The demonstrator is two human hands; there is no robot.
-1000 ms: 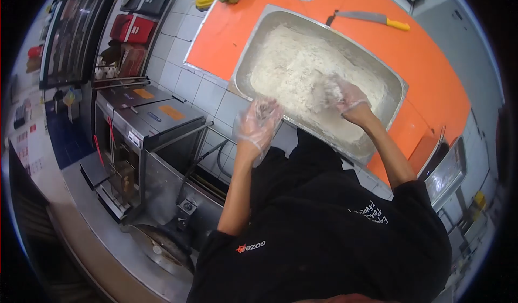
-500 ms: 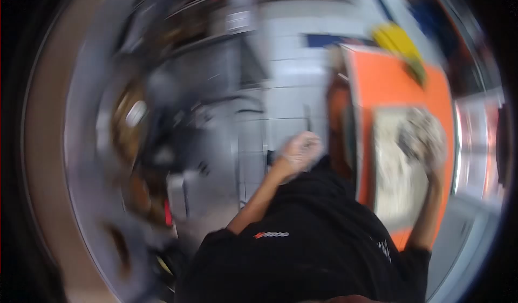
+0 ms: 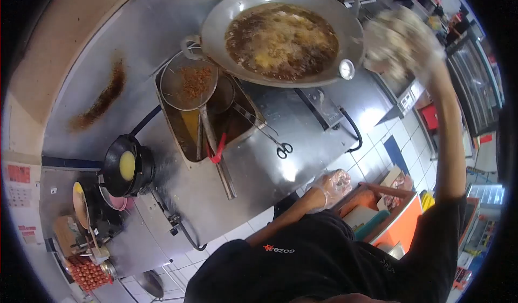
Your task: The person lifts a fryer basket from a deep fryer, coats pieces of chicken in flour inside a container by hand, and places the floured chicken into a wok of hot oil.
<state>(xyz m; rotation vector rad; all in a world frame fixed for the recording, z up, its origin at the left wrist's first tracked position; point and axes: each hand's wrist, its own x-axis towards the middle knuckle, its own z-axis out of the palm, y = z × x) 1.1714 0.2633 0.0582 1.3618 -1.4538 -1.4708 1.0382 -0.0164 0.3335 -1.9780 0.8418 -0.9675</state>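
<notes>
My right hand is stretched out at the upper right, beside the rim of a big wok of bubbling oil. It is closed on a pale, flour-coated lump of food; motion blur hides its exact kind and some of the fingers. Pale pieces are frying in the oil. A round dial thermometer is fixed at the wok's near rim. My left hand, in a clear plastic glove, is held close to my body with its fingers curled in and nothing visible in them.
Left of the wok, a mesh strainer with brown crumbs rests over a metal tray. Scissor-handled tongs lie across its edge. A small black pan holds something yellow. An orange counter stands at my right.
My view has swung from the orange counter with its flour tray to the stove. My right hand has moved from the flour to beside the wok. My left hand stays near my body.
</notes>
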